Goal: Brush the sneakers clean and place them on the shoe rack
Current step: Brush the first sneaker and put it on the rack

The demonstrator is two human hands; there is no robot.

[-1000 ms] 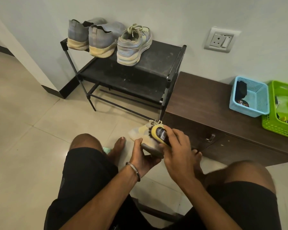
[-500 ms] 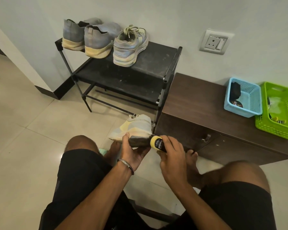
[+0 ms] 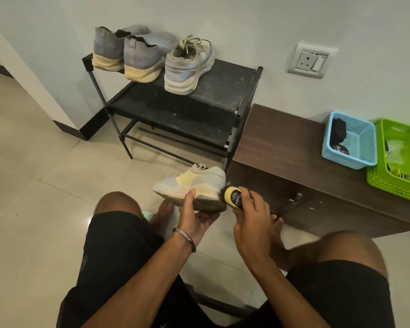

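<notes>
My left hand [image 3: 195, 214] grips a pale yellow and grey sneaker [image 3: 192, 183] from below, thumb on its side, toe pointing left. A yellow-backed shoe brush [image 3: 233, 196] with dark bristles is held in my right hand [image 3: 251, 216], its bristles against the sneaker's heel. The black shoe rack [image 3: 199, 107] stands ahead by the wall. On its top shelf sit the matching sneaker [image 3: 187, 65] and two grey knit shoes [image 3: 133, 55], heels toward me.
A dark wooden cabinet [image 3: 294, 157] stands right of the rack, carrying a blue basket [image 3: 349, 143] and a green basket [image 3: 398, 162]. A wall socket [image 3: 311, 60] is above it. My knees and bare feet frame the tiled floor [image 3: 33, 185].
The sneaker has turned from toe-away to side-on, its toe now pointing left. The brush has moved from the top of the shoe to its heel end.
</notes>
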